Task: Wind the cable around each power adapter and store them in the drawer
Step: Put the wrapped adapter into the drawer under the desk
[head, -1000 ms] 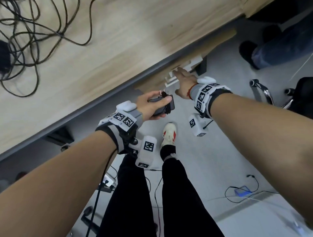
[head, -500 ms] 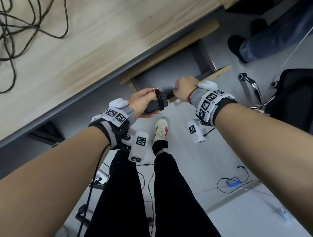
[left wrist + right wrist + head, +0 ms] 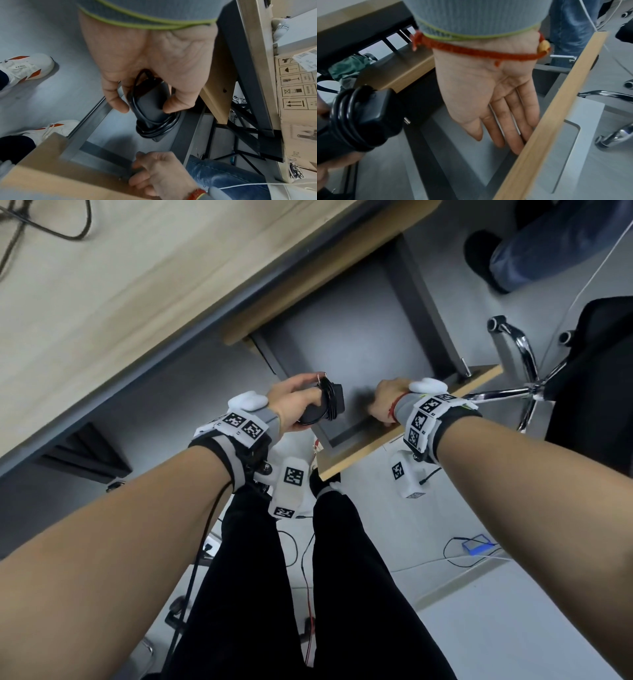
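I am at the storing step: my left hand [image 3: 294, 402] grips one black power adapter [image 3: 150, 106], fingers and thumb curled around its sides, with its cable [image 3: 159, 128] wound around the body in several turns. The adapter hangs just above the near left part of the open drawer [image 3: 359, 337], not yet touching its grey floor. My right hand [image 3: 489, 102] holds nothing; its fingers lie straight inside the drawer against the wooden front panel [image 3: 544, 127], and I judge it is steadying the drawer in the pulled-out position. Next, I think, the left hand needs to lower the adapter onto the drawer floor and let go without loosening the coil. I count one adapter in hand and one drawer, in which I see nothing stored yet. On the worktop [image 3: 144, 285] at far left a loose black cord [image 3: 51, 229] shows, so more winding probably remains.
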